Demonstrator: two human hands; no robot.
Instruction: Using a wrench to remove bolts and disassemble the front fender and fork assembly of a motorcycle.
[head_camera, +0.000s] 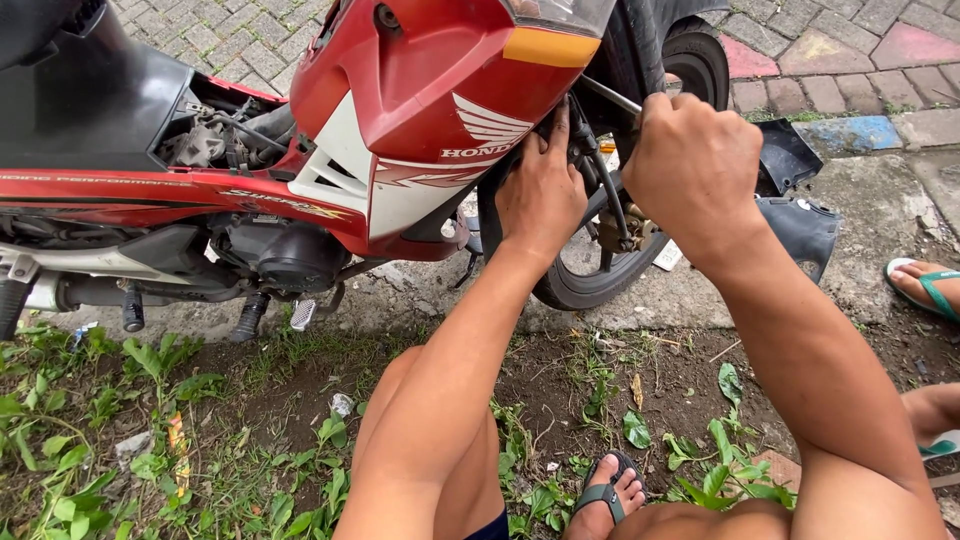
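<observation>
We are pressing left hand (541, 190) flat, fingers together, against front wheel (600, 270) area under red fairing (420, 90), centre of frame, seemingly steadying it; right hand (693, 170) is closing in fist around thin metal tool (612, 97), upper right, shaft pointing toward fork; black mudguard (800, 225) is lying on concrete right of wheel, apparently off bike

motorcycle (300, 170) on paving, its wheel (610, 250) at right. left hand (540, 195) against the wheel, below the body panel (430, 90); right hand (690, 170) just right of it, around a tool shaft (610, 96). detached fender (800, 215) further right. grass (150, 430) in front.
</observation>
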